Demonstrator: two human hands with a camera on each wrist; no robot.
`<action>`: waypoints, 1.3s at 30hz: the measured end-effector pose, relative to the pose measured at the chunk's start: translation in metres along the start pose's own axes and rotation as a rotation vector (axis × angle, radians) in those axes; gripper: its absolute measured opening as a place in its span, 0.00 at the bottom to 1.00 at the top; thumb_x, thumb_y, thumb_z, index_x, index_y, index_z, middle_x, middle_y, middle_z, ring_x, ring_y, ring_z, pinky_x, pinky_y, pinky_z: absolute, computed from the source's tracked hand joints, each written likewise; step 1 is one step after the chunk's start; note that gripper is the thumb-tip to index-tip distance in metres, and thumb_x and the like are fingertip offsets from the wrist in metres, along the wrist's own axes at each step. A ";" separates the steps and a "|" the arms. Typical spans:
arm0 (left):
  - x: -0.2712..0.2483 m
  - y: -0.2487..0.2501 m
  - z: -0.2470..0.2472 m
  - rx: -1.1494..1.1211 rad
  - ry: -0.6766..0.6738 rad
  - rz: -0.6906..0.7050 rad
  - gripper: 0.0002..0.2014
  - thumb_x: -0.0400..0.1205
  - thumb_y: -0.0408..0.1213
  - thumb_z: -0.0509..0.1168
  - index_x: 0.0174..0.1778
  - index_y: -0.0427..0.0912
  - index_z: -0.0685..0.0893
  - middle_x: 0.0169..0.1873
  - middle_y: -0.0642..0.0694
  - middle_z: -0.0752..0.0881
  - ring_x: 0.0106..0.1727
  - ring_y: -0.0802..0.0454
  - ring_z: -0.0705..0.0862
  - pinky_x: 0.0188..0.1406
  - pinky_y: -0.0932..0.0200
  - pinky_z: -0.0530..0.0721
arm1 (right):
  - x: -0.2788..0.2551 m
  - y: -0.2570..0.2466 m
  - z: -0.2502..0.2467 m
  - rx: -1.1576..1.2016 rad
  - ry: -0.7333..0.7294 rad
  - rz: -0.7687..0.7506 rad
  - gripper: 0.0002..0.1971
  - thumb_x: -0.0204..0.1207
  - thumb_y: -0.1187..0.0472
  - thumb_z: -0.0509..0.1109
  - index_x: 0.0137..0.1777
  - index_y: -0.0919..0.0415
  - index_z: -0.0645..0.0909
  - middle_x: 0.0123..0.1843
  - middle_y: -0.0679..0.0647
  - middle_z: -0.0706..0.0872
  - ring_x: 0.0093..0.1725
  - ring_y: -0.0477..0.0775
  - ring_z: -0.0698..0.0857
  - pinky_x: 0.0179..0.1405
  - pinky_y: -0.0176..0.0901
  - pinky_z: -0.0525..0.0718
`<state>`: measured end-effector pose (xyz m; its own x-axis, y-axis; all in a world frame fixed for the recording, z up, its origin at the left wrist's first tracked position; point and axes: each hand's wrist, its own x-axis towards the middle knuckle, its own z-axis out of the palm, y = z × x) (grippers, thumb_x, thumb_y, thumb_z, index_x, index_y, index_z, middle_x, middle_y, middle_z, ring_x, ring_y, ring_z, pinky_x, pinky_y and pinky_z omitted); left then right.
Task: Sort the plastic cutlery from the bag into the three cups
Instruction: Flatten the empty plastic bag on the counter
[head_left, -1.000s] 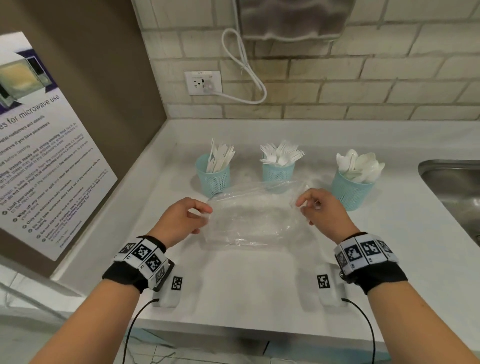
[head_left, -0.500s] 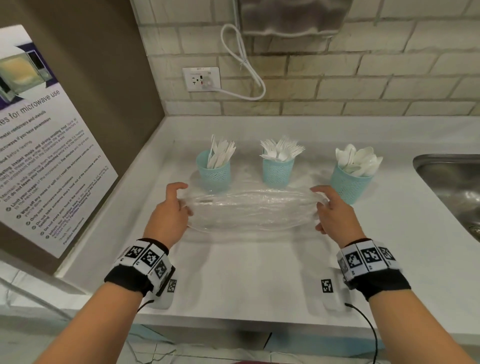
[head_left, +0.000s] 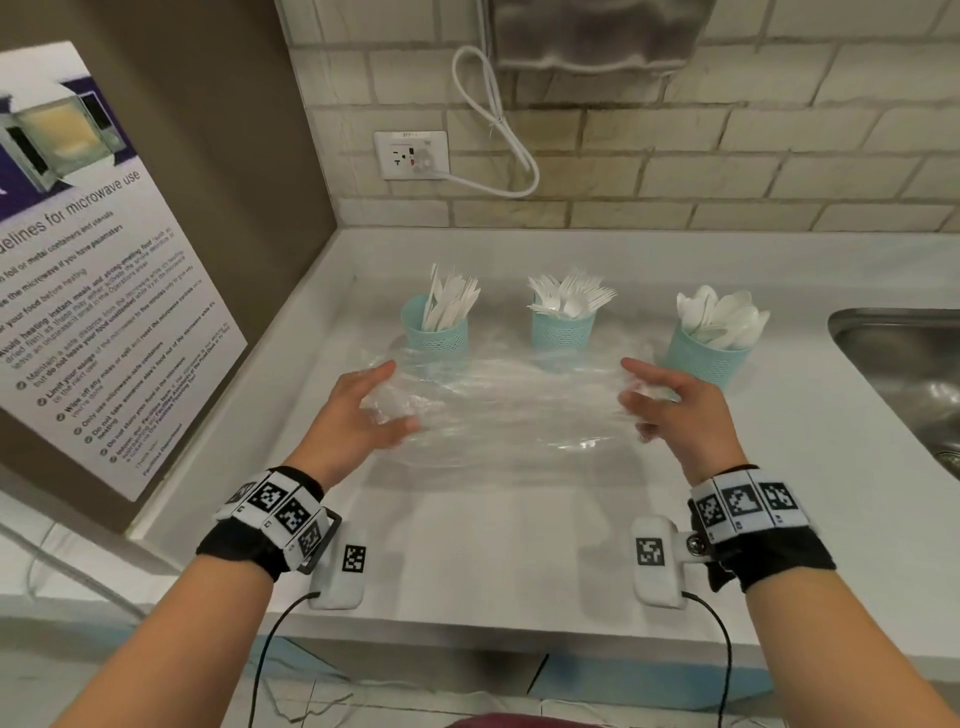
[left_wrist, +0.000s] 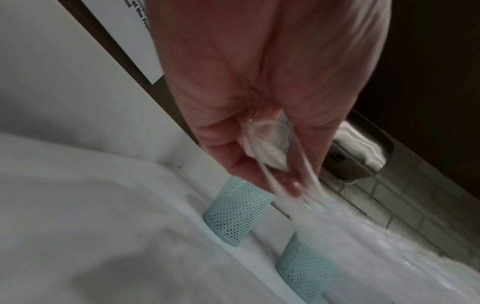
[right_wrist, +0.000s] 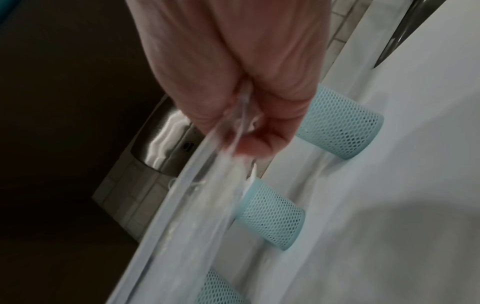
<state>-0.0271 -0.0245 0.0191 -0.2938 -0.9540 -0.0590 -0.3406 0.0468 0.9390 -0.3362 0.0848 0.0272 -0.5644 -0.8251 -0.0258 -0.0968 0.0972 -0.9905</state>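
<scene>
My left hand (head_left: 363, 410) and right hand (head_left: 670, 400) pinch the clear bag (head_left: 509, 410) stretched above the surface (head_left: 493, 545), partly veiling three teal cups (head_left: 561, 332); sink (head_left: 904, 364) at right.

left hand (head_left: 363, 410): raised, fingers curled, pinching | right hand (head_left: 675, 410): raised, fingers curled, pinching
</scene>
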 end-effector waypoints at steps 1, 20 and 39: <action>0.000 -0.003 0.000 0.024 -0.010 0.009 0.36 0.73 0.32 0.76 0.77 0.50 0.71 0.71 0.51 0.64 0.48 0.55 0.79 0.31 0.70 0.85 | 0.000 0.003 -0.002 -0.028 0.015 -0.009 0.19 0.73 0.72 0.71 0.61 0.54 0.85 0.55 0.57 0.87 0.21 0.45 0.73 0.20 0.30 0.76; 0.013 0.041 0.076 0.511 0.028 0.165 0.45 0.70 0.52 0.76 0.80 0.53 0.59 0.55 0.48 0.72 0.56 0.47 0.79 0.49 0.55 0.77 | -0.033 -0.105 0.063 0.054 -0.356 -0.328 0.19 0.70 0.56 0.77 0.60 0.55 0.81 0.50 0.49 0.84 0.43 0.46 0.84 0.32 0.47 0.88; -0.017 0.095 0.145 -0.628 -0.276 0.016 0.36 0.71 0.46 0.76 0.72 0.44 0.70 0.57 0.40 0.86 0.51 0.46 0.88 0.40 0.59 0.86 | -0.058 -0.016 -0.029 0.467 -0.054 -0.036 0.15 0.66 0.59 0.77 0.43 0.58 0.72 0.46 0.58 0.83 0.46 0.58 0.85 0.45 0.51 0.85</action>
<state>-0.1843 0.0393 0.0601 -0.5398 -0.8403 -0.0495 0.2238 -0.1999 0.9539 -0.3263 0.1474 0.0481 -0.5224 -0.8526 0.0153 0.2706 -0.1828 -0.9452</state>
